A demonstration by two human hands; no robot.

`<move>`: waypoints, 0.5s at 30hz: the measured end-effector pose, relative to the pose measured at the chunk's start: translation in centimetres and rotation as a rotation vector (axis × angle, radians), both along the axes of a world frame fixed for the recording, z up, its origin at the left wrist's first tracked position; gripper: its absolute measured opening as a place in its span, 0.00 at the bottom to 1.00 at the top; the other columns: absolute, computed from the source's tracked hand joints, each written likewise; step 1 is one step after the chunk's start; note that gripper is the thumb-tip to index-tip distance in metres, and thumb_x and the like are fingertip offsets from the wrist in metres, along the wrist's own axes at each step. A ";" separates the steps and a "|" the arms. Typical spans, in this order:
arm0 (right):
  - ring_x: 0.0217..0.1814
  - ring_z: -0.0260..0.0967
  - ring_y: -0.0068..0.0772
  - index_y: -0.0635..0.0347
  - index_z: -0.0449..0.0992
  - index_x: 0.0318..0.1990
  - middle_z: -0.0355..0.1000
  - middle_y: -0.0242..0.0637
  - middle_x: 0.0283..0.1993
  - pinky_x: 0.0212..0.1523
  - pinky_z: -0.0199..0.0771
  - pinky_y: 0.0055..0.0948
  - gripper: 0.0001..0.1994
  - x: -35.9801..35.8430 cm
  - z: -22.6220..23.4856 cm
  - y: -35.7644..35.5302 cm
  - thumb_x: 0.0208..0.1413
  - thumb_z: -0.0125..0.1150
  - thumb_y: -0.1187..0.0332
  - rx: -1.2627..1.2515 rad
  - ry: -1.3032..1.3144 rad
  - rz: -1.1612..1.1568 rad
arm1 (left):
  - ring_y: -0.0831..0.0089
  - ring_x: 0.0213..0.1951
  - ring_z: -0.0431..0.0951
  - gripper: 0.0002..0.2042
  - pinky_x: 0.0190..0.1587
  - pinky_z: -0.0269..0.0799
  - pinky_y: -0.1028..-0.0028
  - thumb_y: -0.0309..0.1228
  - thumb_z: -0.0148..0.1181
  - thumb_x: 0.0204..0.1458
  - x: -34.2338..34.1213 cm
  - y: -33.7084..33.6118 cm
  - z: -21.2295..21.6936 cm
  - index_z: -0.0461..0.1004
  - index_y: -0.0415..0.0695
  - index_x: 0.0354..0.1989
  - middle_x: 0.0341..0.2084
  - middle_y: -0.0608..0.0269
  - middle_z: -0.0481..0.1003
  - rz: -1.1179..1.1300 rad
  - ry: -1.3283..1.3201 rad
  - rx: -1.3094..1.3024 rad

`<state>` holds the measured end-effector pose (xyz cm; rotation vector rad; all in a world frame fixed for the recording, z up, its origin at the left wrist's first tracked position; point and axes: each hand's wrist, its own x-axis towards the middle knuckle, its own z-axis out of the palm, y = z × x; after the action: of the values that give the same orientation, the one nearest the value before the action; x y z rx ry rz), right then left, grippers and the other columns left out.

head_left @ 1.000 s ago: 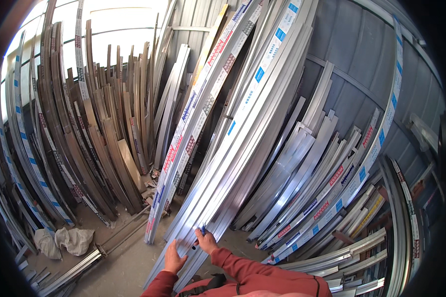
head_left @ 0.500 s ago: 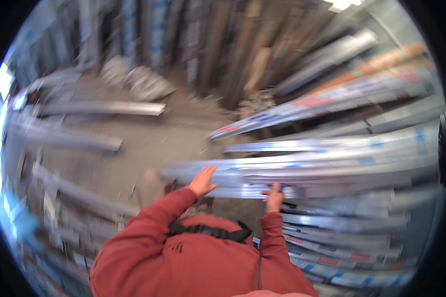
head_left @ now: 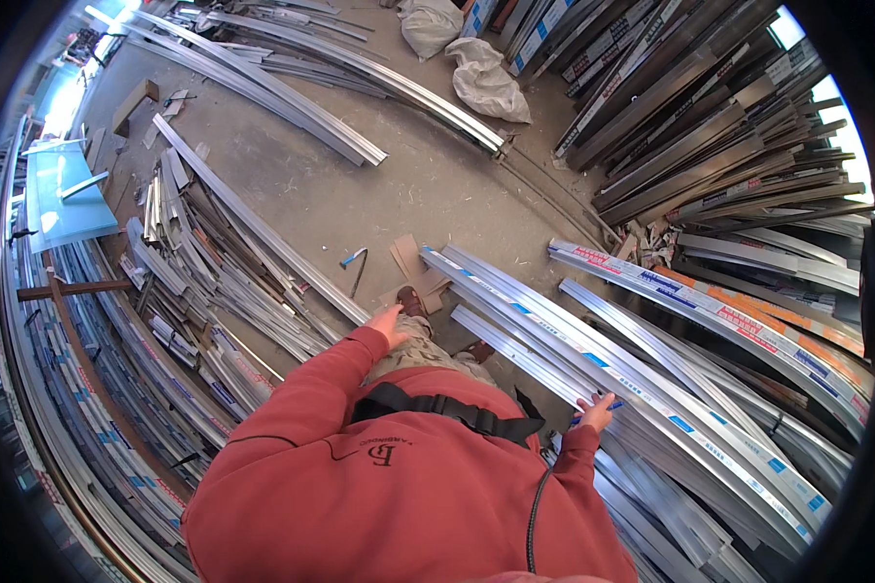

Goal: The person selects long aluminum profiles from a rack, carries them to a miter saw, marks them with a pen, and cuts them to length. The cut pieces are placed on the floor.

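Right hand [head_left: 596, 412]: I grip the long silver aluminium profile with blue stickers [head_left: 593, 361] leaning on the right-hand stack. Left hand [head_left: 387, 323]: open, free, over the concrete floor [head_left: 379, 194]. Step: selecting stock; lifting needs both hands.

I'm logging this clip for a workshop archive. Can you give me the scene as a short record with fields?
Setting: concrete floor with stacked metal profiles
Left hand: free, near a long profile on the floor
Right hand: touching leaning silver profiles
Clothing: red sweatshirt, black strap
Also on floor: white sacks, cardboard scraps
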<state>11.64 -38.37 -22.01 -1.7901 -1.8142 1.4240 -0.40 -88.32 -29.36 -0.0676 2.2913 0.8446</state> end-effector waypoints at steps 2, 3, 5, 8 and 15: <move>0.26 0.76 0.38 0.68 0.61 0.59 0.69 0.54 0.56 0.09 0.64 0.26 0.32 -1.4 -0.4 -0.3 0.63 0.44 0.45 0.010 -0.032 -0.015 | 0.52 0.55 0.72 0.38 0.57 0.68 0.63 0.38 0.69 0.42 2.1 -4.1 -3.0 0.60 0.43 0.63 0.52 0.45 0.71 0.146 -0.084 0.052; 0.26 0.77 0.39 0.69 0.61 0.59 0.69 0.54 0.56 0.09 0.65 0.27 0.33 -1.8 -1.2 0.2 0.63 0.44 0.44 0.020 -0.039 -0.019 | 0.53 0.54 0.72 0.38 0.56 0.68 0.64 0.38 0.69 0.42 2.8 -5.2 -4.0 0.61 0.43 0.63 0.51 0.45 0.72 0.217 -0.121 0.081; 0.27 0.77 0.41 0.68 0.61 0.58 0.69 0.53 0.56 0.10 0.65 0.30 0.33 -1.5 -2.3 1.2 0.62 0.44 0.43 0.013 -0.072 -0.075 | 0.53 0.53 0.73 0.37 0.55 0.69 0.64 0.38 0.69 0.42 1.6 -6.5 -1.8 0.61 0.43 0.63 0.51 0.45 0.73 0.233 -0.176 -0.016; 0.29 0.77 0.44 0.66 0.61 0.57 0.70 0.50 0.55 0.10 0.61 0.32 0.33 -3.8 -2.2 -0.7 0.61 0.43 0.42 -0.060 -0.142 -0.099 | 0.53 0.53 0.74 0.37 0.55 0.69 0.63 0.37 0.69 0.41 2.0 -10.1 -2.3 0.62 0.42 0.62 0.50 0.45 0.73 0.374 -0.181 -0.023; 0.15 0.69 0.40 0.67 0.65 0.49 0.72 0.48 0.26 0.12 0.61 0.34 0.30 -9.0 -6.7 -8.8 0.61 0.43 0.42 -0.325 -0.333 0.335 | 0.52 0.51 0.75 0.37 0.53 0.71 0.63 0.38 0.70 0.41 3.3 -15.0 -3.1 0.62 0.40 0.61 0.49 0.45 0.74 0.635 -0.121 0.045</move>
<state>2.60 -47.21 -28.75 -2.0539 -2.2443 1.7082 2.87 -103.29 -32.51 -0.8366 2.1489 1.1619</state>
